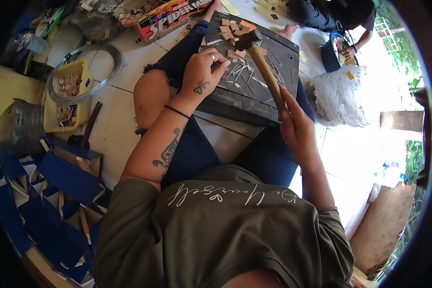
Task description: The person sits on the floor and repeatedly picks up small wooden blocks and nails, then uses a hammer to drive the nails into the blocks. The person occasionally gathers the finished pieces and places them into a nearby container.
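My right hand [296,128] grips the wooden handle of a hammer [268,76]. The hammer's metal head is raised over a dark, low wooden bench [254,104] in front of me. At the bench's left side, my left hand [202,72] is closed, thumb and fingers pinched together; whatever is between them is too small to make out. Small brown board pieces [227,31] lie loose on the far half of the bench. Short thin metal wire pieces [245,73] are scattered beside my left fingertips and under the hammer.
To the left are a yellow basket [85,113] of small brown pieces, a wire coil [118,62] over it, and stacked blue boxes [67,173]. A printed carton [170,21] lies far left. At far right, another person's hand [348,52] reaches into a dark bucket [327,60] near a wrapped bundle [338,96].
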Demonstrator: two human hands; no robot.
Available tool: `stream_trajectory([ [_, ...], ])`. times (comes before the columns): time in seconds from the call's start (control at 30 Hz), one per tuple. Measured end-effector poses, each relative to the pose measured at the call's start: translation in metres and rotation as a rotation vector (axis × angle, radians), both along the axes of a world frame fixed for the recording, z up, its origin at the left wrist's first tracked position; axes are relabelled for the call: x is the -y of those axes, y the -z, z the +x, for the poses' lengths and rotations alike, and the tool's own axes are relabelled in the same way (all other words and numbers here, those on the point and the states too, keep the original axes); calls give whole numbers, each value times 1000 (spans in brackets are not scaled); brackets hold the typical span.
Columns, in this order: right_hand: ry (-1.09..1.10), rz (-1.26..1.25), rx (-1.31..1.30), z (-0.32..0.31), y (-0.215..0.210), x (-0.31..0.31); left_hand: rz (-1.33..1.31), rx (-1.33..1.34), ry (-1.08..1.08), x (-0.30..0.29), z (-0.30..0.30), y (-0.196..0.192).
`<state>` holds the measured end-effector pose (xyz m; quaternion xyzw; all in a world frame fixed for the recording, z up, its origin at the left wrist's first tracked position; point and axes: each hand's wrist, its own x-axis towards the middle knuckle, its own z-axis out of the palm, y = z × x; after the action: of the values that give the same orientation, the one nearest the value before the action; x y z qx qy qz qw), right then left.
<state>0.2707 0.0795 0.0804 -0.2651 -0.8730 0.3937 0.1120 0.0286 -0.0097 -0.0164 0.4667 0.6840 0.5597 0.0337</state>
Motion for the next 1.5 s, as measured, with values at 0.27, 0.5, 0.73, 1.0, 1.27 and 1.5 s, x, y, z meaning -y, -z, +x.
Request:
stream_trajectory([
  [0.27, -102, 295, 56, -9, -16, 8, 70, -81, -13, -2, 0, -1],
  [0.5, -134, 306, 40, -12, -10, 6, 90, -84, 2, -2, -2, 2],
  [0.73, -121, 303, 20, -8, -8, 6, 94, -115, 0, -3, -2, 4],
  [1.0, -110, 321, -2, -7, 1, 3, 64, -134, -22, -3, -3, 7],
  [1.27, -105, 349, -95, -8, 6, 4, 59, -176, -41, -4, -4, 9],
  [1.5, -107, 362, -103, -8, 6, 3, 81, -221, -50, -4, -4, 9],
])
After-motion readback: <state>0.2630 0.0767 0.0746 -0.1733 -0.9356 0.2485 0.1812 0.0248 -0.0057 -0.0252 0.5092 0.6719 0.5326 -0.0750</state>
